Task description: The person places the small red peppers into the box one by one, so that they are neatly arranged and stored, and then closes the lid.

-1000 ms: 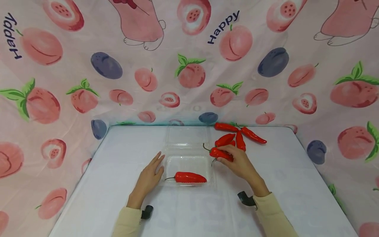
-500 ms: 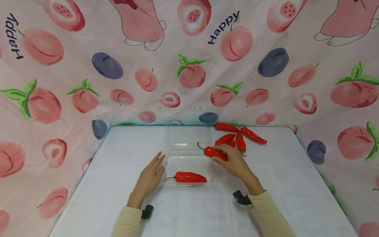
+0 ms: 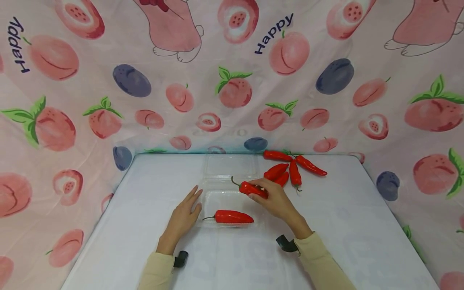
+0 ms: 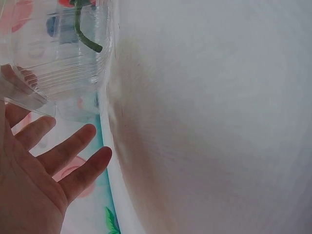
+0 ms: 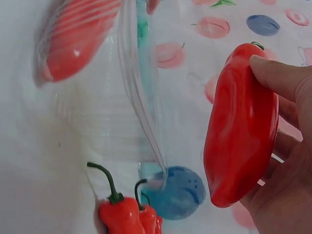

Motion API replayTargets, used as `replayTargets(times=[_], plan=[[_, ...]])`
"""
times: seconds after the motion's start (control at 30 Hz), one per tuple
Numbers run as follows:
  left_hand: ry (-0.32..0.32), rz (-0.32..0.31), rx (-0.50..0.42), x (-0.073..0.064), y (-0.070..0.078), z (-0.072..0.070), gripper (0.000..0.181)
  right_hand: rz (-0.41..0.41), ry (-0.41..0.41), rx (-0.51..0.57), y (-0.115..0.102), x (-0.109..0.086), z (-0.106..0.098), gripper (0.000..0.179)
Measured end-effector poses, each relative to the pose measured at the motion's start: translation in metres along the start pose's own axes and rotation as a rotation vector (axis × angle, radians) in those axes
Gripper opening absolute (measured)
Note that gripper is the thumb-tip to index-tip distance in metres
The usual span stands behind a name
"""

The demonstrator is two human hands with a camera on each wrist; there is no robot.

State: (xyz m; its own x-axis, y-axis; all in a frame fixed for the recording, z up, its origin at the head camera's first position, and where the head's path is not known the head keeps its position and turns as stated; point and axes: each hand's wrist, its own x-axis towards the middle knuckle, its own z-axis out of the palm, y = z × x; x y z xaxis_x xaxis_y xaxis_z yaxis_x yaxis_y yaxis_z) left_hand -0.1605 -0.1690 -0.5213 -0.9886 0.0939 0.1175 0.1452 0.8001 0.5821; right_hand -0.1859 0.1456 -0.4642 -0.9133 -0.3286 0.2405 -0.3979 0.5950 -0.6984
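My right hand (image 3: pixel 273 197) pinches a red pepper (image 3: pixel 252 189) with a green stem, held over the right part of a clear plastic box (image 3: pixel 214 199). In the right wrist view the thumb presses one side of this pepper (image 5: pixel 241 126) near its stem end, with fingers behind it. A second red pepper (image 3: pixel 233 216) lies in the front of the box, stem to the left. My left hand (image 3: pixel 184 213) rests at the box's left edge, fingers spread. In the left wrist view the left hand (image 4: pixel 53 165) has straight fingers beside the clear wall (image 4: pixel 63 73).
The box's clear lid (image 3: pixel 230 166) lies folded back behind it. Several loose red peppers (image 3: pixel 295 173) lie at the back right of the white table (image 3: pixel 344 221). A fruit-print cloth (image 3: pixel 203 72) hangs behind the table's far edge.
My right hand has carried its pepper leftward from beside the loose peppers to over the box. The left hand and the pepper in the box have stayed in place.
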Motion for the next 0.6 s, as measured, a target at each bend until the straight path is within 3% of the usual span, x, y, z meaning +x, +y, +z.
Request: replayTargets(times=[0.6], plan=[[0.007,0.012,0.003,0.000,0.002,0.000,0.049,-0.017,-0.010,0.020,-0.012,0.009,0.025,0.043]])
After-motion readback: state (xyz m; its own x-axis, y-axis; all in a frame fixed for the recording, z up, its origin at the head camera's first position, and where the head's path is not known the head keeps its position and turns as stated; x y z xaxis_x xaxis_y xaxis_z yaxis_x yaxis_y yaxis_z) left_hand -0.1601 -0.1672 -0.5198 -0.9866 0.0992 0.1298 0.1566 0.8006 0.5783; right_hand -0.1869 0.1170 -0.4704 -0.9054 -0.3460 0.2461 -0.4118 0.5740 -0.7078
